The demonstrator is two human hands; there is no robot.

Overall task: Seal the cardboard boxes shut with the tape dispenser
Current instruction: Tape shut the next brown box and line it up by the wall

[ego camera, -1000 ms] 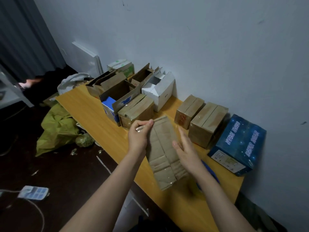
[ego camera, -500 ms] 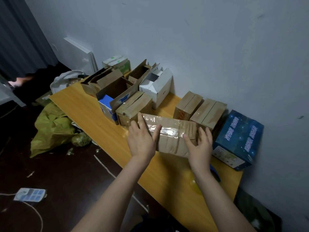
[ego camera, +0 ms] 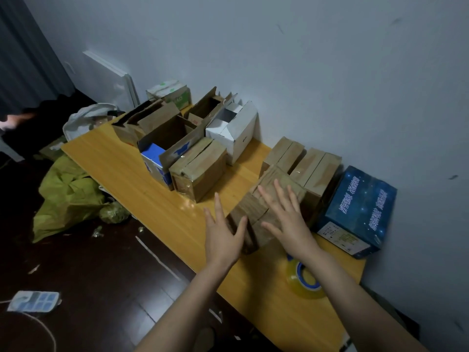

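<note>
Two hands rest on one brown cardboard box [ego camera: 250, 208] near the yellow wooden surface's [ego camera: 142, 184] right end.
The left hand [ego camera: 222, 235] and right hand [ego camera: 286, 219] each keep a wide grip, fingers straight, on its end and top. Taped boxes [ego camera: 314, 168] and a glossy blue box [ego camera: 355, 212] crowd behind it. The clear tape roll [ego camera: 304, 280] lies by the right wrist.

A pale grey-blue wall [ego camera: 317, 62] is running behind a yellow wooden table [ego camera: 121, 168]. What looks like a dark curtain [ego camera: 22, 47] is hanging at far left. 1 white panel [ego camera: 106, 80] is leaning on the wall past the table's far end. The dark glossy floor [ego camera: 101, 275] is catching dim light, with 1 white power strip [ego camera: 34, 301] lying on it.
</note>
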